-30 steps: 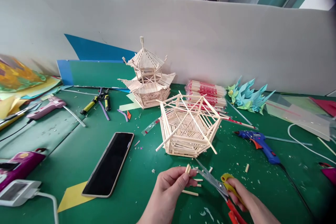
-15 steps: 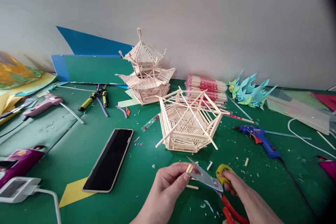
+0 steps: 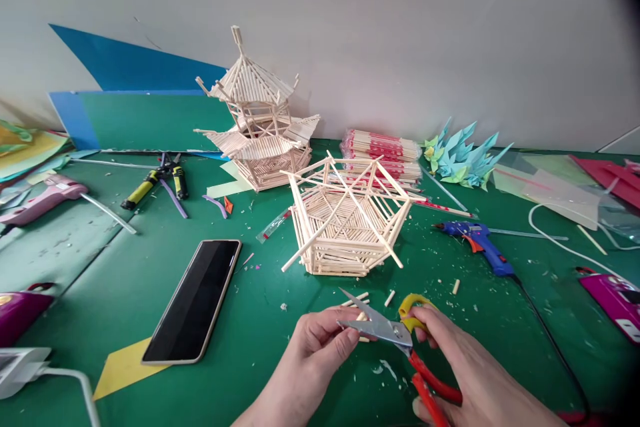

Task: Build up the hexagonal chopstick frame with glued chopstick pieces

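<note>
My left hand (image 3: 323,343) is closed in a pinch around a short wooden stick (image 3: 361,316), mostly hidden behind fingers and blades. Scissors (image 3: 397,333) with red and yellow handles are in my right hand (image 3: 455,353), which is closed on the handles. Their blades are apart, and the lower one crosses in front of my left fingertips. Whether the blades touch the stick I cannot tell. Just beyond my hands stands an open six-sided frame (image 3: 340,250) of wooden sticks. Cut stick pieces (image 3: 389,298) lie on the green table between the frame and the scissors.
A stick pagoda (image 3: 250,147) stands behind the frame, beside bundled sticks (image 3: 383,147) in plastic. On the right lie a blue glue gun (image 3: 477,240) and folded paper leaves (image 3: 463,157). A phone (image 3: 193,300), pliers (image 3: 143,190) and a pink glue gun (image 3: 45,200) are leftward.
The view has turned slightly right and down, so the things on the table appear further left and higher. The scissors' lower blade has moved across my left fingertips.
</note>
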A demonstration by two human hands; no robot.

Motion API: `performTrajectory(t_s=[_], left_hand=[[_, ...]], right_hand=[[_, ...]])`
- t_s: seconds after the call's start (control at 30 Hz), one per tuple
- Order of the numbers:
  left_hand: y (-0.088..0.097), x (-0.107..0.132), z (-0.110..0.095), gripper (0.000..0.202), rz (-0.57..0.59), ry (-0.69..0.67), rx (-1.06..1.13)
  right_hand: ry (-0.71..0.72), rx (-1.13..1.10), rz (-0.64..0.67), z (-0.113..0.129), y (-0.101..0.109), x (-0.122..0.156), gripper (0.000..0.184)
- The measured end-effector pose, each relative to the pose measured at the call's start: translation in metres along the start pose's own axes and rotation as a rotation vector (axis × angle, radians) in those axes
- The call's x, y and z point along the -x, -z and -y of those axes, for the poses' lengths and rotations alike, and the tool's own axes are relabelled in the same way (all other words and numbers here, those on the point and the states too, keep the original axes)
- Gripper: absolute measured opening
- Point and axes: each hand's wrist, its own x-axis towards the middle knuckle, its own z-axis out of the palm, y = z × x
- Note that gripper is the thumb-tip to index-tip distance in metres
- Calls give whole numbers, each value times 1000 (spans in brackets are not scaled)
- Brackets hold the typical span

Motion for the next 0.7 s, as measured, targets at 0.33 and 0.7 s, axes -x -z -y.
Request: performTrajectory(t_s=[0.33,0.7], left_hand=[[2,-1,-1,19,24,6,-107],[2,0,0,35,12,-11,-338]], right_hand=[[-30,-15,54,6,6,-4,75],[6,-61,24,14,11,-4,50]])
